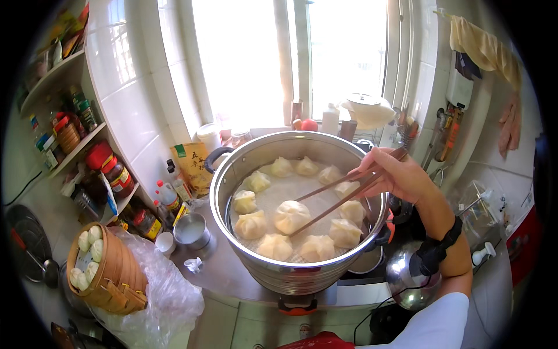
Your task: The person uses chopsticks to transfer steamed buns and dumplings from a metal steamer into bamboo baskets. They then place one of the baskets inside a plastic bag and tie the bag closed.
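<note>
My right hand point(386, 172) holds a pair of brown chopsticks point(344, 197) from the right, over the rim of a large steel steamer pot point(279, 279). The chopstick tips lie on either side of a pleated steamed bun point(292, 216) in the middle of the pot; whether they press on it I cannot tell. More buns stand in a ring around it, among them a bun at the front point(274, 247) and a bun at the back point(307, 165). They rest on a pale mesh liner point(279, 183). My left hand is out of view.
Left of the pot are a small steel bowl point(192, 230), a white cup point(165, 242) and crumpled tissue point(192, 265). A bamboo steamer with buns point(126, 266) stands beside a clear plastic bag point(174, 288). A domed steel lid point(407, 270) is at the right.
</note>
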